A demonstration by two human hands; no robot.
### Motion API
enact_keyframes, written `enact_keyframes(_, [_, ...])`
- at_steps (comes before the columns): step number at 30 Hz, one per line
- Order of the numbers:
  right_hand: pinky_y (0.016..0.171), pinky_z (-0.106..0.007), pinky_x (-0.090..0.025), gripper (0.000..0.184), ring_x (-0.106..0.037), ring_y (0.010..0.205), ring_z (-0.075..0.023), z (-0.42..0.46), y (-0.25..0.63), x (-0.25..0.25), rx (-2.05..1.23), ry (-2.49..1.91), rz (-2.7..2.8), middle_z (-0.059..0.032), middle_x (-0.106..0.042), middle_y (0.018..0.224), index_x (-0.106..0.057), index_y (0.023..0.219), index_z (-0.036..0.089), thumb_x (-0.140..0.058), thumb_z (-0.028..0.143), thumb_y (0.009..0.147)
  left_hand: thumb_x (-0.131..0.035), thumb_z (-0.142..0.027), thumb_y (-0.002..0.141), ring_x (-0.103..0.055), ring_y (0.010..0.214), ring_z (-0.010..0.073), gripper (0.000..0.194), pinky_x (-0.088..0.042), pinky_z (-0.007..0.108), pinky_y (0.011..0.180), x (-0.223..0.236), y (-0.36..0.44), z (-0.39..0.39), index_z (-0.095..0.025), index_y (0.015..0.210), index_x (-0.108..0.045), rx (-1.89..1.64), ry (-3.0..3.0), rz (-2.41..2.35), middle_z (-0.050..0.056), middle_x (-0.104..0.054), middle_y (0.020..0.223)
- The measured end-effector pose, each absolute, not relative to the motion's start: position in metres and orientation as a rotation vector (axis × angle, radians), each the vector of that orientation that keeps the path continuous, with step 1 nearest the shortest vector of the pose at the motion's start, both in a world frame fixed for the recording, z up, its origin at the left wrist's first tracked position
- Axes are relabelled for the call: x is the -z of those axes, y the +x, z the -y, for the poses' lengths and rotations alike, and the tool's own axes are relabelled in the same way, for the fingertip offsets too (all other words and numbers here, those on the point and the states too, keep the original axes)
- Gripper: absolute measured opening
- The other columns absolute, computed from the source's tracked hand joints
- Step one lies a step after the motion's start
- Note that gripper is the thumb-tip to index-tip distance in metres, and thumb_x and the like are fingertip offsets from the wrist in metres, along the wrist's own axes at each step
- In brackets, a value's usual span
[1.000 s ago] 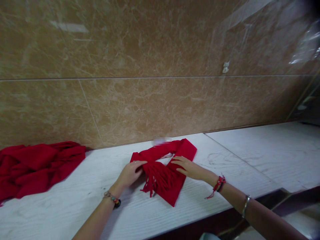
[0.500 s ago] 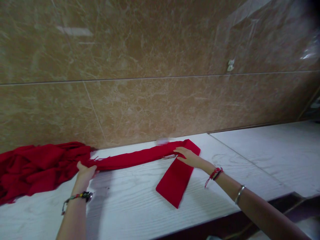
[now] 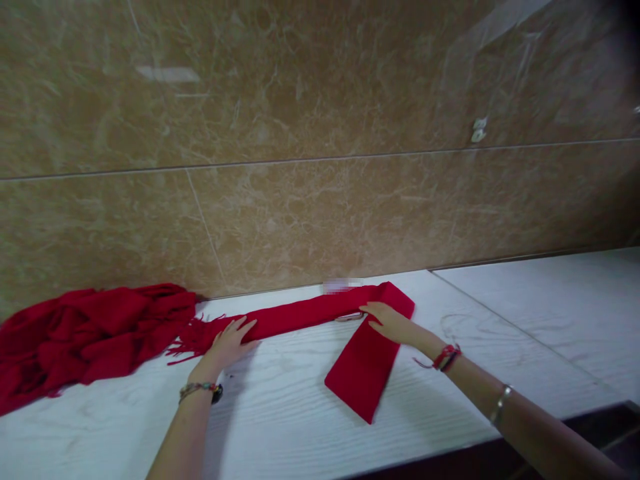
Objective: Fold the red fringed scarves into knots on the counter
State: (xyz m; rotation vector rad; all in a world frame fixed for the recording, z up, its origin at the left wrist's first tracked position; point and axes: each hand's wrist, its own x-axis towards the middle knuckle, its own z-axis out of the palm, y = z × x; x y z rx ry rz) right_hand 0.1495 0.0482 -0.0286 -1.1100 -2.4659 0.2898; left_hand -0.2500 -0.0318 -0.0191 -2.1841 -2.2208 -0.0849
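White table: is showing a wood-grained top.
Left hand: fingers are lying spread, gripping nothing, on the red scarf near its fringed end.
Right hand: fingers are curving over the bend; whether they are pinching cannot be told.
Red scarf: is lying lengthwise, its right end angling toward the person.
Rumpled red cloth: is resting at left, beside the fringe.
Marbled wall: is standing behind.

No lettering can be read. A pale patch, five o'clock from the view's centre, is pixelated
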Motion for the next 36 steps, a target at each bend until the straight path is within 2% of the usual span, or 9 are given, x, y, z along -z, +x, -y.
enact_keyframes(4, [0.099, -0.045, -0.027, 0.063, -0.03, 0.123, -0.0216, -0.018, 0.154, 0.022, -0.137, -0.893, 2.7, -0.0035, -0.042, 0.131, -0.048, 0.12, 0.024, -0.037, -0.001, 0.063, -0.041, -0.017, 0.079, -0.044, 0.115, 0.022, 0.042, -0.035, 0.037, 0.096, 0.011, -0.243, 0.027, -0.018, 0.121, -0.049, -0.011, -2.317, 1.883, 0.01, -0.046, 0.128])
enact_keyframes(9, [0.094, -0.04, -0.032, 0.062, -0.041, 0.114, -0.0203, 0.002, 0.111, -0.003, -0.121, -0.609, 2.938, -0.0087, -0.051, 0.12, -0.044, 0.123, 0.02, -0.04, 0.0, 0.064, -0.029, 0.007, 0.07, -0.05, 0.109, 0.0197, 0.066, -0.044, 0.031, 0.087, 0.003, -0.221, 0.019, -0.023, 0.129, -0.038, -0.227, -2.353, 1.726, 0.01, -0.047, 0.127])
enact_keyframes(12, [0.085, -0.042, -0.038, 0.054, -0.05, 0.099, -0.0224, 0.003, 0.093, -0.01, -0.06, -0.613, 3.099, -0.0095, -0.056, 0.104, -0.049, 0.114, 0.018, -0.046, 0.004, 0.062, -0.027, 0.01, 0.068, -0.05, 0.11, 0.0202, 0.071, -0.045, 0.032, 0.086, 0.003, -0.22, 0.017, -0.025, 0.129, -0.037, -0.274, -2.343, 1.685, 0.01, -0.046, 0.128])
enact_keyframes(17, [0.071, -0.031, -0.042, 0.028, -0.05, 0.082, -0.0186, -0.004, 0.12, -0.02, -0.026, -0.578, 3.132, -0.007, -0.055, 0.088, -0.06, 0.082, 0.016, -0.048, 0.004, 0.061, -0.026, 0.01, 0.069, -0.049, 0.111, 0.0189, 0.069, -0.045, 0.03, 0.088, 0.007, -0.237, 0.019, -0.023, 0.128, -0.039, -0.237, -2.294, 1.669, 0.009, -0.048, 0.127])
enact_keyframes(21, [0.08, -0.03, -0.039, 0.033, -0.046, 0.093, -0.019, -0.009, 0.182, -0.037, -0.11, -0.766, 2.761, -0.0094, -0.054, 0.097, -0.061, 0.08, 0.013, -0.044, -0.002, 0.056, -0.025, 0.007, 0.071, -0.052, 0.108, 0.0186, 0.064, -0.045, 0.032, 0.088, 0.01, -0.246, 0.024, -0.022, 0.126, -0.042, -0.252, -2.244, 1.672, 0.009, -0.049, 0.126])
enact_keyframes(26, [0.071, -0.027, -0.042, 0.033, -0.056, 0.073, -0.0147, -0.022, 0.263, -0.051, -0.399, -1.053, 2.759, -0.0049, -0.064, 0.078, -0.063, 0.075, 0.016, -0.034, 0.001, 0.068, -0.028, 0.001, 0.074, -0.052, 0.108, 0.022, 0.056, -0.044, 0.037, 0.089, 0.01, -0.236, 0.018, -0.018, 0.125, -0.044, -0.233, -2.247, 1.522, 0.013, -0.051, 0.124])
enact_keyframes(30, [0.068, -0.03, -0.042, 0.027, -0.059, 0.07, -0.0196, -0.036, 0.308, -0.054, -0.24, -1.593, 2.734, -0.0104, -0.066, 0.072, -0.066, 0.069, 0.012, -0.039, 0.007, 0.069, -0.025, 0.004, 0.074, -0.052, 0.108, 0.0201, 0.059, -0.046, 0.033, 0.086, 0.009, -0.226, 0.008, -0.02, 0.125, -0.043, -0.296, -2.26, 1.509, 0.011, -0.052, 0.123])
enact_keyframes(33, [0.073, -0.031, -0.043, 0.031, -0.06, 0.083, -0.0234, -0.032, 0.313, -0.049, -0.316, -1.781, 2.599, -0.0146, -0.065, 0.091, -0.065, 0.095, 0.009, -0.044, 0.021, 0.076, -0.022, 0.006, 0.074, -0.052, 0.108, 0.0194, 0.06, -0.048, 0.032, 0.083, 0.008, -0.223, 0.005, -0.018, 0.125, -0.043, -0.341, -2.238, 1.511, 0.011, -0.052, 0.123])
enact_keyframes(36, [0.08, -0.032, -0.042, 0.064, -0.056, 0.096, -0.0247, -0.016, 0.288, -0.03, -0.444, -1.592, 2.521, -0.0135, -0.056, 0.115, -0.038, 0.13, 0.014, -0.053, 0.037, 0.073, -0.023, 0.006, 0.074, -0.052, 0.108, 0.022, 0.058, -0.048, 0.035, 0.084, 0.008, -0.22, 0.007, -0.015, 0.123, -0.045, -0.351, -2.249, 1.476, 0.013, -0.051, 0.123])
